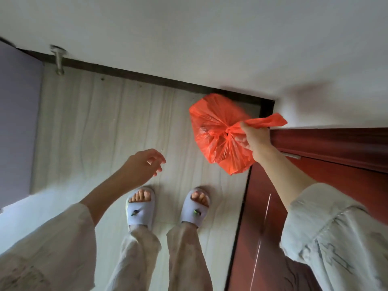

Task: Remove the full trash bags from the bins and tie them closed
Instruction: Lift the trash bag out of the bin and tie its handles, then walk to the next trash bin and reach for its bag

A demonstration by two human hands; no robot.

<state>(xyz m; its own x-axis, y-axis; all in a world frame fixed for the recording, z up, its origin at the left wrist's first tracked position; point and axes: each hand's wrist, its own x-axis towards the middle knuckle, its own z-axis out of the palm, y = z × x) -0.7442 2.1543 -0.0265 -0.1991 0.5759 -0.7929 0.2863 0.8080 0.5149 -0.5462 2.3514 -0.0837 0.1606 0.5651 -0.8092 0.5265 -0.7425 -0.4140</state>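
Orange trash bag (218, 131) knotted at its neck, held off the floor (105, 122) at right, right hand (257, 139) fingers clamped on the bag's loose handle, left hand (144, 164) empty, fingers apart and loosely curled, red door (315, 185) at right.

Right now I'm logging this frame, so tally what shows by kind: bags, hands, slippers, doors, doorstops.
Red trash bag: 1, knotted
Hands: 2, left hand, right hand
Slippers: 2, left slipper, right slipper
Red door: 1
Doorstop: 1
Total: 7
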